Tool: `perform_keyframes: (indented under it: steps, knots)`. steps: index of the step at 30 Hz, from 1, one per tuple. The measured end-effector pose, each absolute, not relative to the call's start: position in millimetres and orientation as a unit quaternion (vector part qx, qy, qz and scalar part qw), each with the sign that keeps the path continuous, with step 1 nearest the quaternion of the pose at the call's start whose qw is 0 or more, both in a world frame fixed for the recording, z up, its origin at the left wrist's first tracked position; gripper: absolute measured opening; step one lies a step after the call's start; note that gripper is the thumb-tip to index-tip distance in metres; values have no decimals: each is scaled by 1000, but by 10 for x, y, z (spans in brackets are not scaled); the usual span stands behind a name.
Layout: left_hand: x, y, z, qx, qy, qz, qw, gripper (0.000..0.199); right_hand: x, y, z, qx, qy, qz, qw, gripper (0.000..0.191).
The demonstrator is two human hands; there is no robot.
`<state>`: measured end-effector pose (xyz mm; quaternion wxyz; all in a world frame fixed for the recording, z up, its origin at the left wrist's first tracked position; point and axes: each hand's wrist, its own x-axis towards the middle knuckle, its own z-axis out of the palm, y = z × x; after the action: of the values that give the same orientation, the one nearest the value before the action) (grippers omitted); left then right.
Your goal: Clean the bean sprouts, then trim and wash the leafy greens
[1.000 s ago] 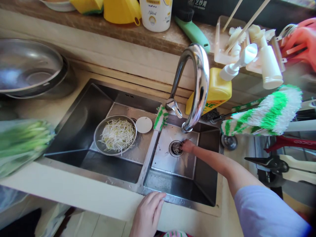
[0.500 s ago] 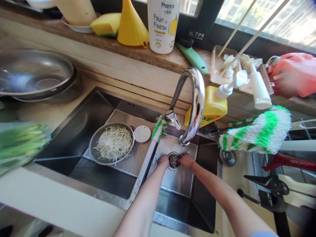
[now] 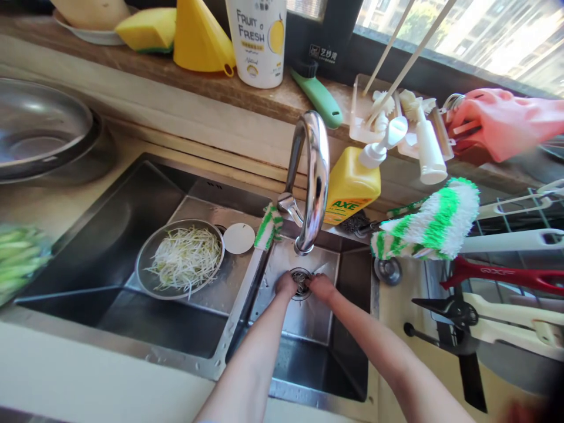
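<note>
Flanking the drain [image 3: 301, 284] at the frame's lower centre sat left hand [image 3: 286, 284] and right hand [image 3: 322, 286], likely for two-sided access; their grips? Couldn't tell!

window [image 3: 480, 38]: bright daylight | frame [image 3: 348, 59]: dark | ledge [image 3: 268, 100]: brown | wall [image 3: 176, 114]: pale | counter [image 3: 88, 370]: pale

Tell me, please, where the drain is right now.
In the head view, the drain is in the right basin, below the faucet, between the left hand and the right hand.
</note>
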<state>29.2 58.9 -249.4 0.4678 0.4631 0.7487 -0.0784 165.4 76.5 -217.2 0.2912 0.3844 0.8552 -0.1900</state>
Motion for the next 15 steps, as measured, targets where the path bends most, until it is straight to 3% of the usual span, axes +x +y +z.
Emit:
perform_keyframes:
  steps: [4, 11, 15]
  knots:
    - [243, 595, -2322, 463, 754, -52, 462, 30, 1704, 692, -1872, 448, 839, -190, 242, 29]
    - [204, 477, -1837, 439, 759, 31, 479, 19, 1847, 485, -1647, 565, 733, -360, -116, 22]
    - [161, 303, -1551, 397, 746, 97, 526, 18, 1896, 251, -1386, 544, 697, -411, -221, 19]
